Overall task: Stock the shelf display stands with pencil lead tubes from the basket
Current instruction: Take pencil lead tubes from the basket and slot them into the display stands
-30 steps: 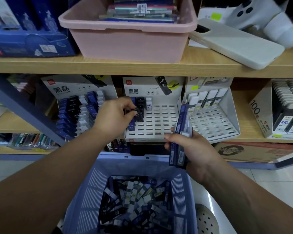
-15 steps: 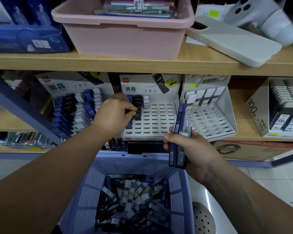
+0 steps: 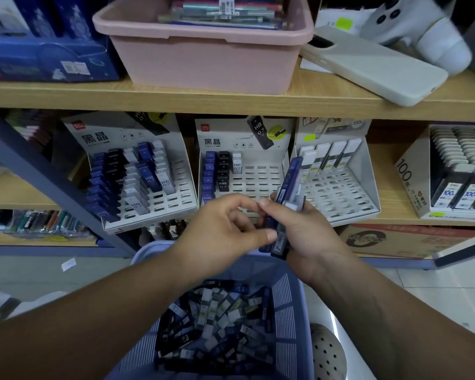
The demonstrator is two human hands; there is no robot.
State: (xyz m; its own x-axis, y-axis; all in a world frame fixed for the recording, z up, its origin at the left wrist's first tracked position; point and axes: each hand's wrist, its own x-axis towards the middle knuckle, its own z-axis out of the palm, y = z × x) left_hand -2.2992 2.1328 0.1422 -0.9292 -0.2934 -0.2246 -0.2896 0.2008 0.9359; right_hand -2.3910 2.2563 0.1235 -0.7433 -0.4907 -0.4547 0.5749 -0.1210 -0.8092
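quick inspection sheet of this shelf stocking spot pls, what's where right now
surface: wooden shelf carries three display stands
job's things: left stand largely filled; middle stand has a blue column, a black column, one white tube, other slots empty; right stand has one back row; basket holds loose tubes
clutter: pink tub and phone case on upper shelf
grippers: right hand grips a bundle of tubes; left hand fingers touch it, grip unclear
cables: nothing seen
surroundings: tiled floor, cardboard box under the shelf

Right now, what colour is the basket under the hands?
The basket is pale blue-purple; head view.
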